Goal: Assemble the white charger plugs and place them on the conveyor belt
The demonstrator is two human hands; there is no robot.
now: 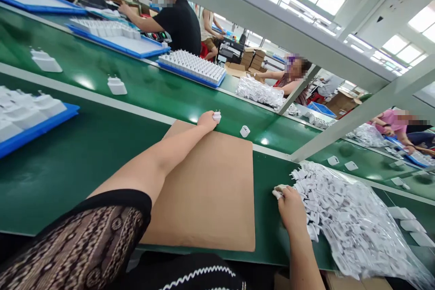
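My left hand (208,120) reaches far forward over a brown cardboard sheet (210,190) and is closed on a small white charger plug (216,116) at the edge of the green conveyor belt (152,86). My right hand (288,206) rests at the near edge of a large pile of white plugs in clear plastic (350,217), fingers curled on a plug from the pile. Another single white plug (244,131) lies on the belt just right of my left hand.
Loose plugs (116,85) ride the belt. Blue trays of white plugs sit at the left (30,120) and on the far side (192,68). Other people work across the belt (176,20). Slanted metal frame bars (356,113) cross above.
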